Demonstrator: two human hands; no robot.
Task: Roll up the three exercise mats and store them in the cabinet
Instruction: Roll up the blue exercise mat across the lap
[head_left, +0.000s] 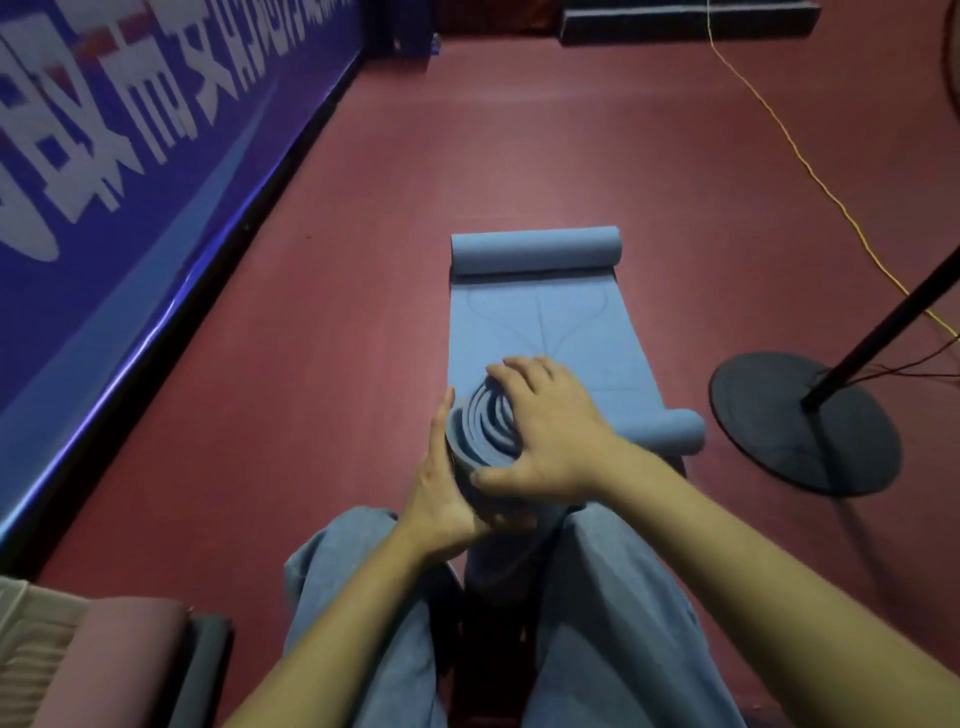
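Blue foam mat roll (485, 423) stands on end above the knees, left hand (448, 499) curled round its side, right hand (550, 431) clasping its spiral top. Beyond the grip, another flat blue mat (545, 327) has curled ends; bare red floor (322, 322) flanks it.

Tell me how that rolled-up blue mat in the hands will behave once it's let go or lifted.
The rolled blue mat looks springy: its spiral layers sit loose, so it will probably unwind once the left hand and right hand release. It seems soft and light, likely bending under grip. Laid on the red floor, the cylinder may roll.
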